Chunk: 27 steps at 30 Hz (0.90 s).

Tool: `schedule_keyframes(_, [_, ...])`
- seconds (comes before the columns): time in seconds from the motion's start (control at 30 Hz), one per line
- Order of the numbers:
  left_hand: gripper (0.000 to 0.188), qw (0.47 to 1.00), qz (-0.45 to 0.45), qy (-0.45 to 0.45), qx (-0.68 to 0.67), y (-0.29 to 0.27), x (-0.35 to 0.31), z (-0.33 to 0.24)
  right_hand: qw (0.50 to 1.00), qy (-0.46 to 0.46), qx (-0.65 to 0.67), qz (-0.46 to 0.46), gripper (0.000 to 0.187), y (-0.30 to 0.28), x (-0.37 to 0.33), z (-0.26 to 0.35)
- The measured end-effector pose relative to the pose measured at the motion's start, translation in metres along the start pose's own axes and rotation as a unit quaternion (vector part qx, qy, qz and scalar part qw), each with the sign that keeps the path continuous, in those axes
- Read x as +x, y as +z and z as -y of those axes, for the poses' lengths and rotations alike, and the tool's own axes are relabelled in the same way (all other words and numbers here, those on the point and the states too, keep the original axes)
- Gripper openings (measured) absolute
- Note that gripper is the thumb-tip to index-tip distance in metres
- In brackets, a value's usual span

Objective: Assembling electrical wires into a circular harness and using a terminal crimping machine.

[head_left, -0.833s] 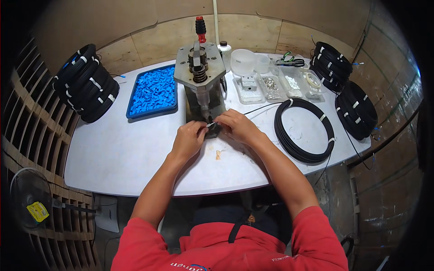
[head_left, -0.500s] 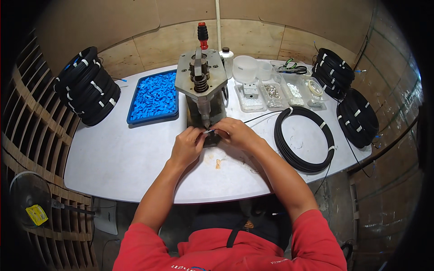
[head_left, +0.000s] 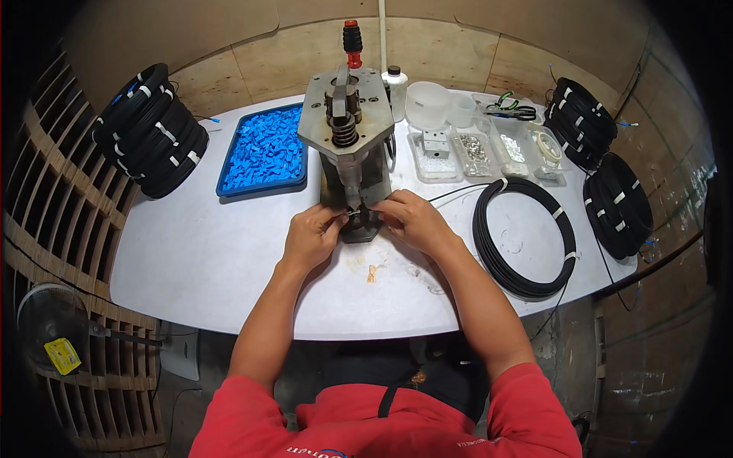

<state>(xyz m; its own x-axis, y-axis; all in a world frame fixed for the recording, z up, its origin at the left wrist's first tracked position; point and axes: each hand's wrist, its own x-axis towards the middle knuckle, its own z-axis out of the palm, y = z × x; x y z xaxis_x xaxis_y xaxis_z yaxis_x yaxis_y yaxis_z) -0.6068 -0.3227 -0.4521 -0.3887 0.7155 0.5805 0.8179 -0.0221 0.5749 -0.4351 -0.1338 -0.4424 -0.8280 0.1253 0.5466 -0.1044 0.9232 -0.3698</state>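
Observation:
A heavy metal hand press (head_left: 343, 126) with a spring and a red-and-black handle stands in front of me. Both of my hands are at its base, under the plunger. My left hand (head_left: 313, 235) pinches a small pale piece (head_left: 353, 214), too small to tell its kind. Close by on the other side, my right hand (head_left: 416, 220) has its fingers closed at the press. A black cable (head_left: 458, 192) runs from the coil (head_left: 481, 244) to behind this hand, which seems to grip its end. The fingertips partly hide the cable end.
A blue tray (head_left: 223, 183) of small blue pieces lies left of the press. Stacked black cable coils (head_left: 153, 145) stand far left, more coils (head_left: 617, 206) at right. Small clear boxes (head_left: 473, 155) of parts, white tubs (head_left: 427, 105), a bottle (head_left: 395, 91) and pliers (head_left: 508, 111) sit behind.
My hands have moved slightly apart and further in under the press plunger. The small pale piece is now at the press instead of in front of it. My view has shifted a little.

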Motion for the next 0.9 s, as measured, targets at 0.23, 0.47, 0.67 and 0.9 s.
schedule_keyframes(0.23, [0.015,1.0,0.002,-0.014,0.003,0.001,0.001,-0.006,0.998,-0.012,0.003,-0.055,0.018,0.015,0.001,-0.001])
schedule_keyframes(0.47, [0.013,1.0,0.015,-0.004,0.014,0.001,-0.001,0.001,0.998,0.012,-0.008,-0.056,0.013,0.017,0.001,0.007])
schedule_keyframes(0.67, [0.015,1.0,0.022,0.001,0.011,-0.001,0.0,0.0,0.998,0.006,-0.007,-0.069,0.011,0.019,0.001,0.008])
schedule_keyframes(0.9, [0.015,0.999,0.021,-0.026,-0.015,-0.001,0.002,-0.007,0.995,-0.01,-0.018,-0.096,0.011,0.023,0.003,0.006])
